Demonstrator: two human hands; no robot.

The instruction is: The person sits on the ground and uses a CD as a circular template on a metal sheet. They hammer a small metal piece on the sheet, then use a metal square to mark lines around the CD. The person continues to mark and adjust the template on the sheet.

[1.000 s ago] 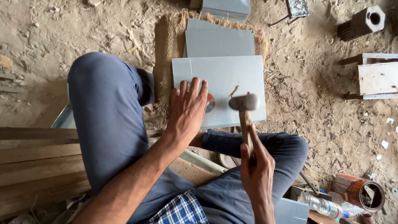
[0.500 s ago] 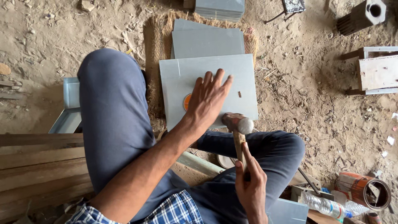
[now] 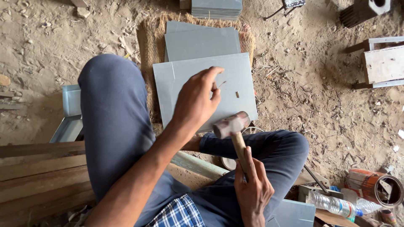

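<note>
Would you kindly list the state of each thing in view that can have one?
left hand: fingers pinched above the top sheet
right hand: closed on the hammer handle
hammer: raised, head over the sheet's near edge
top sheet: flat on the mat
plastic bottle: lying on its side
orange can: tipped over, open

Labelled clear bottle [image 3: 336,204] bottom right

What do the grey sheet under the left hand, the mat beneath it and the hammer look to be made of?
Grey sheet: probably thin sheet metal, matte, with crisp flat edges. Mat: coarse woven plant fibre, likely jute or coir, with frayed brown strands. Hammer: dull, worn metal head on a pale wooden handle, gripped by the right hand.
</note>
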